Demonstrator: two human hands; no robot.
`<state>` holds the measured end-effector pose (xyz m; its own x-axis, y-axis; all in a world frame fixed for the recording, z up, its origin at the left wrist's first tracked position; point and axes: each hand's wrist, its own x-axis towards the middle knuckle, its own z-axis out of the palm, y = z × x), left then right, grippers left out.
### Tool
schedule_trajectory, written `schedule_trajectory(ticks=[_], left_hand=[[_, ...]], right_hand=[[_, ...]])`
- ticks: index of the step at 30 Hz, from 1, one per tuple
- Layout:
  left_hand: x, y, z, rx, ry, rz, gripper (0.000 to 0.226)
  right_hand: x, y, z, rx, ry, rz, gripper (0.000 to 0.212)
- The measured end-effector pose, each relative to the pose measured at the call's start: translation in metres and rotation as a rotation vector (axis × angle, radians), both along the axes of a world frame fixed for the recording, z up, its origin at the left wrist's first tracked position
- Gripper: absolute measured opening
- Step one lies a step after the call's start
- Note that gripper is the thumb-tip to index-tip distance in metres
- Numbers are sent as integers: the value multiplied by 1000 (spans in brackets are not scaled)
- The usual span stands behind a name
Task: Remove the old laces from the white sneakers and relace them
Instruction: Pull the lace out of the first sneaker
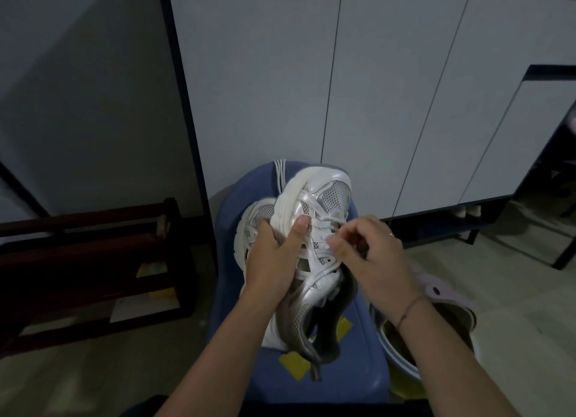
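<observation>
Between both hands, left hand (274, 254) grips sneaker (314, 217).

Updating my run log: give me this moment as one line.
stage: lace work | left hand: grips top sneaker | right hand: pinches lace | second sneaker: on blue stool

Both our bare forearms reach up from the lower edge of the frame to its centre. Our left hand (274, 257) grips the side of the white mesh sneaker (324, 195), thumb laid flat across its upper. Just right of it, our right hand (374, 257) curls its fingers (338, 245), pinching the white lace (328, 220). A thin dark band circles the right wrist.
</observation>
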<state>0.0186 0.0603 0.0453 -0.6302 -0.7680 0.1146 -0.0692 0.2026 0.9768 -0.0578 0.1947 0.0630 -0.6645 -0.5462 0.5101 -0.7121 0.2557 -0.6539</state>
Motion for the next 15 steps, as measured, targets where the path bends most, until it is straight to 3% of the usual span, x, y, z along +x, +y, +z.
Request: schedule_trajectory(ticks=[3, 8, 12, 14, 15], left_hand=[[0, 1, 0, -9, -23, -4, 51], [0, -3, 1, 101, 34, -37, 84], [-1, -3, 1, 137, 55, -40, 74], [-1, -2, 2, 128, 32, -34, 52], [-1, -2, 1, 126, 21, -25, 44]], right_hand=[[0, -3, -3, 3, 27, 43, 22], [-5, 2, 7, -528, -495, 167, 25], [-22, 12, 7, -929, -857, 96, 40], [-24, 15, 4, -891, -862, -15, 42], [-24, 15, 3, -753, -753, -95, 36]])
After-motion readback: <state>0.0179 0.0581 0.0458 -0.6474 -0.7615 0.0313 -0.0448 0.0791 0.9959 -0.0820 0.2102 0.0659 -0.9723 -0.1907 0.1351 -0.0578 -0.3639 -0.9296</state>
